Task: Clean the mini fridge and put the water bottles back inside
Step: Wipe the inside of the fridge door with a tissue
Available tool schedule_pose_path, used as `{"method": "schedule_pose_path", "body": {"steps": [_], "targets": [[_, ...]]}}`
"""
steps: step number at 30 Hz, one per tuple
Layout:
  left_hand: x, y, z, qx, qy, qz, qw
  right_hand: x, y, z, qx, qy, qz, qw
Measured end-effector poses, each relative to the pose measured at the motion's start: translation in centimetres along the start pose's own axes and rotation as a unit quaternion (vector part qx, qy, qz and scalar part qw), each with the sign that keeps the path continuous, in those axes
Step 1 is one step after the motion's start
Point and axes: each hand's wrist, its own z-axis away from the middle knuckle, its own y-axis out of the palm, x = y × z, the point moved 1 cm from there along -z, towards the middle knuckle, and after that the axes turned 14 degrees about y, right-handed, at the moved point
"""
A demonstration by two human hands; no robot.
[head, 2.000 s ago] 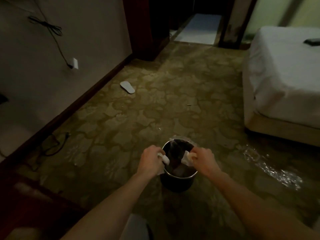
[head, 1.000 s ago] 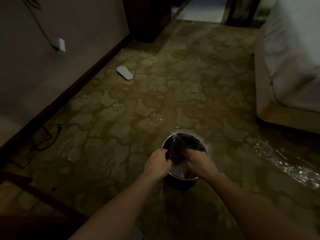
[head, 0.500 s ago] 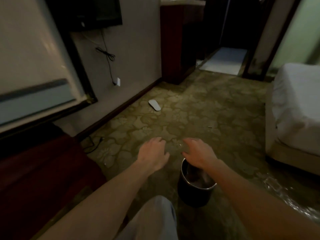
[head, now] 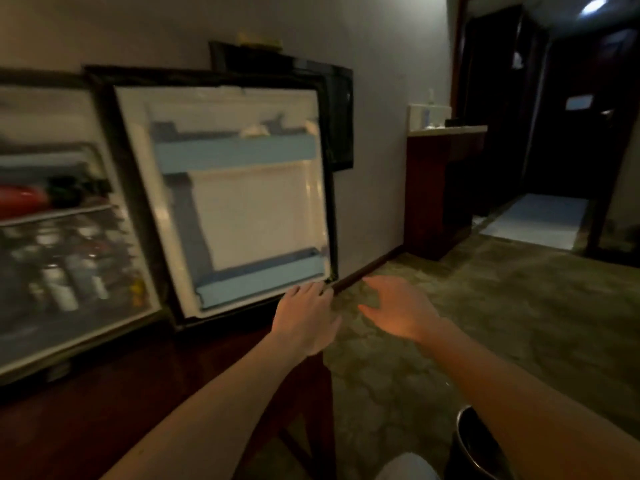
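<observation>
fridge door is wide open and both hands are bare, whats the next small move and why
Probably take hold of the door by its lower corner with the left hand and swing it shut. That hand already lies at the corner, the right hand hovers open and holds nothing, and bottles appear to stand inside the fridge, though that part is blurred.

Single head cam, looks forward-down, close over both hands (head: pixel 308 320); fridge door (head: pixel 225 199) just beyond left hand.
</observation>
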Motion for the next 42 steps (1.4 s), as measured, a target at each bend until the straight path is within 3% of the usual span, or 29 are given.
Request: {"method": "schedule_pose_path", "body": {"steps": [10,15,21,30,35,42], "targets": [[11.9,-8.9,8.6,-0.037,-0.099,-0.084,0.991,16.5,-3.9,-3.1,-0.064,-0.155,-0.018,0.986],[15.6,-13.6,8.8,-0.089,-0.106,-0.113,0.984,20.3,-8.8,-6.3,-0.168,-0.179,-0.079,0.966],[17.6,-17.1,6.5,-0.131,-0.082,-0.132,0.979,22.0,-13.6,-9.8,-0.272,-0.187,-0.122,0.936],[17.8,-18.0,3.2,-0.201,-0.04,-0.163,0.965,23.3,-15.0,-14.5,-0.198,-0.127,-0.108,0.966],[17.8,-17.4,2.3,-0.206,-0.022,-0.172,0.963,22.9,-14.6,-15.6,-0.247,-0.136,-0.102,0.954],[16.5,-16.2,1.3,-0.163,-0.029,-0.137,0.977,20.5,-14.4,-12.5,-0.289,-0.225,-0.077,0.927]]}}
